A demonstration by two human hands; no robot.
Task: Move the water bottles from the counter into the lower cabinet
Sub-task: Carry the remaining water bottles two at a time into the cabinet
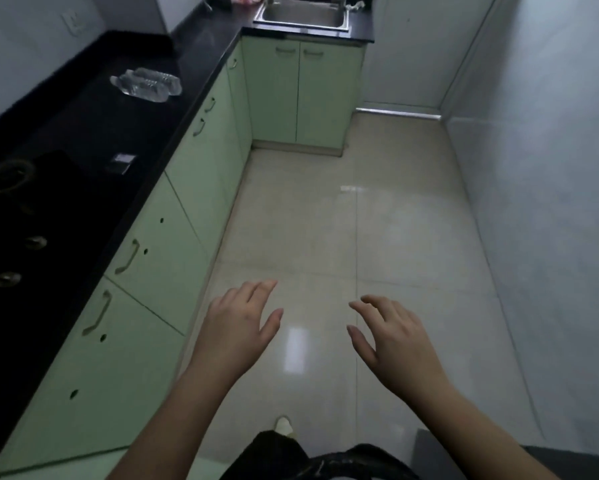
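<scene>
Two bottles [145, 85] are seen lying flat, side by side, near the front edge of the worktop [83, 133], long axes along it. Both hands are spread and empty over the floor; the left hand [237, 327] is judged nearer than the right hand [391, 337].

Bottles [146, 84]: clear plastic, lying on their sides, touching side by side, count unclear. On black worktop [94, 123], far end, near front edge. Cabinet [159, 258] below: pale green doors, all shut.
</scene>
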